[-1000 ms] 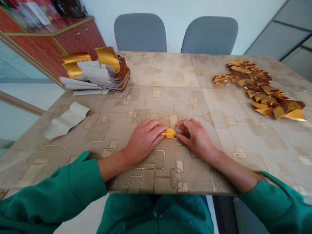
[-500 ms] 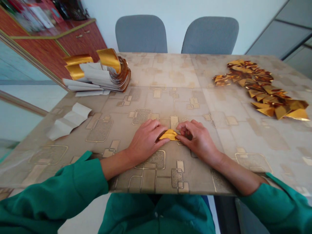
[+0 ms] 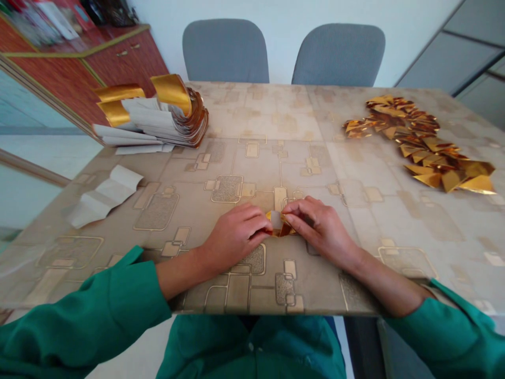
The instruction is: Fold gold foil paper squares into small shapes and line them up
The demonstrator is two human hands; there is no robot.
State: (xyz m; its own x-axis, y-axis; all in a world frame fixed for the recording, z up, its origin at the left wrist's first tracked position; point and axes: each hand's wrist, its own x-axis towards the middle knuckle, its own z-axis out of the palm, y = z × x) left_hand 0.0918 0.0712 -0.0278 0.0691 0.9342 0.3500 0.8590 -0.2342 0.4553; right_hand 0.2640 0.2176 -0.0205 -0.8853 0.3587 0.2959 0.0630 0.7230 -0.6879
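A small folded piece of gold foil paper (image 3: 282, 230) is between my two hands, low over the front of the table. Its folds stand apart, and a pale inner side shows in the middle. My left hand (image 3: 240, 231) pinches the left end of it. At the right end, my right hand (image 3: 319, 225) grips it between thumb and fingers. Parts of the paper are hidden behind my fingertips.
A stack of gold-and-white paper sheets (image 3: 158, 118) stands at the back left. Nearer lies a creased pale sheet (image 3: 108, 195). Folded gold foil pieces (image 3: 426, 139) are heaped at the right. Two grey chairs (image 3: 226, 51) stand beyond the patterned table (image 3: 252, 123).
The gold paper has gone from a flat, closed strip to an opened shape with its pale inside showing. My left hand has dropped slightly and turned; both hands still hold the paper.
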